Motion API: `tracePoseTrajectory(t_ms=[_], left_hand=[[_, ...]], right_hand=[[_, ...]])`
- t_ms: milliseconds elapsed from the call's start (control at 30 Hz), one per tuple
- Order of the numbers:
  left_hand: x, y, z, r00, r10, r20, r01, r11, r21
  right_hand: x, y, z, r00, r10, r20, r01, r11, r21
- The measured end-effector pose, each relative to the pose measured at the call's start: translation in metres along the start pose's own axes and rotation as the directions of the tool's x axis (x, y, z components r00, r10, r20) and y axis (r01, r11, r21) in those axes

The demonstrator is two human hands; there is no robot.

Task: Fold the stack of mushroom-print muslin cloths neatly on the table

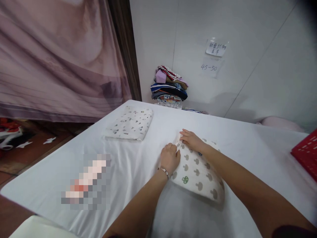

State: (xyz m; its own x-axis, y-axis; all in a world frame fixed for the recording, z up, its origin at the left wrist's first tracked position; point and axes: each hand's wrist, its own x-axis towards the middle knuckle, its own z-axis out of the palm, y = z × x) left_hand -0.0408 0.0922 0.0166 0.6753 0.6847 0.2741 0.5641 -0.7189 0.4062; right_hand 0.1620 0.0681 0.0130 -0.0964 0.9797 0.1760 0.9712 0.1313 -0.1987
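Note:
A white cloth with a grey mushroom print and one green mushroom point(196, 172) lies folded on the white-covered table point(131, 172). My left hand point(170, 158) is closed on its left edge, thumb on top and fingers curled over the side. Just beyond, my right hand point(192, 140) grips the same edge near the far corner, its fingers bent over the layers. Between the two hands the folded layers show as a narrow bunched strip. The right forearm covers part of the cloth's right side.
Another folded white printed cloth point(131, 124) lies at the far left of the table. A blurred-out item point(86, 180) is near the left front. Behind the table stands a stack of folded fabrics point(169, 86). A red basket point(307, 153) is at the right edge.

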Motion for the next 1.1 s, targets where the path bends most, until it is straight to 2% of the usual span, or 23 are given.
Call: tracePoseTrajectory(t_ms=[167,267,467,600,667,767,867,933,967,1000,1033,1100], left_hand=[[0.001,-0.004,0.003,0.998,-0.056,-0.009,0.055,0.997,-0.06],[0.003,-0.007,0.005,0.991,-0.13,0.031,0.132,0.987,-0.088],[0.006,-0.01,0.005,0.96,-0.241,0.141,0.257,0.961,-0.106],[0.007,-0.01,0.002,0.927,-0.31,0.21,0.341,0.931,-0.13],[0.009,-0.01,0.001,0.921,-0.313,0.232,0.347,0.93,-0.123],[0.01,-0.01,0.0,0.919,-0.309,0.245,0.344,0.932,-0.115],[0.011,-0.01,-0.001,0.921,-0.299,0.249,0.336,0.934,-0.119],[0.012,-0.011,-0.001,0.922,-0.294,0.251,0.332,0.935,-0.126],[0.012,-0.011,-0.001,0.921,-0.294,0.254,0.333,0.934,-0.129],[0.012,-0.011,-0.001,0.92,-0.295,0.258,0.336,0.933,-0.131],[0.013,-0.011,-0.001,0.918,-0.297,0.263,0.339,0.931,-0.134],[0.012,-0.012,0.0,0.914,-0.301,0.27,0.346,0.928,-0.138]], right_hand=[[0.006,-0.011,-0.009,0.999,0.003,-0.034,-0.005,0.999,-0.036],[0.01,-0.017,-0.007,0.997,0.03,-0.073,-0.032,0.999,-0.035],[0.014,-0.016,0.013,0.971,0.23,-0.061,-0.225,0.971,0.08],[0.006,-0.023,0.01,0.923,0.383,-0.038,-0.38,0.922,0.072],[-0.006,-0.035,0.004,0.911,0.412,0.006,-0.411,0.908,0.082],[-0.037,-0.065,-0.006,0.941,0.325,0.093,-0.335,0.933,0.132],[-0.087,-0.096,-0.018,0.952,0.272,0.144,-0.299,0.927,0.226],[-0.125,-0.11,-0.024,0.951,0.288,0.112,-0.309,0.899,0.309],[-0.144,-0.114,-0.024,0.937,0.343,0.058,-0.341,0.873,0.35],[-0.163,-0.117,-0.024,0.899,0.438,-0.022,-0.395,0.83,0.394],[-0.18,-0.118,-0.021,0.819,0.563,-0.111,-0.46,0.76,0.46],[-0.209,-0.12,-0.011,0.574,0.797,-0.185,-0.527,0.533,0.661]])
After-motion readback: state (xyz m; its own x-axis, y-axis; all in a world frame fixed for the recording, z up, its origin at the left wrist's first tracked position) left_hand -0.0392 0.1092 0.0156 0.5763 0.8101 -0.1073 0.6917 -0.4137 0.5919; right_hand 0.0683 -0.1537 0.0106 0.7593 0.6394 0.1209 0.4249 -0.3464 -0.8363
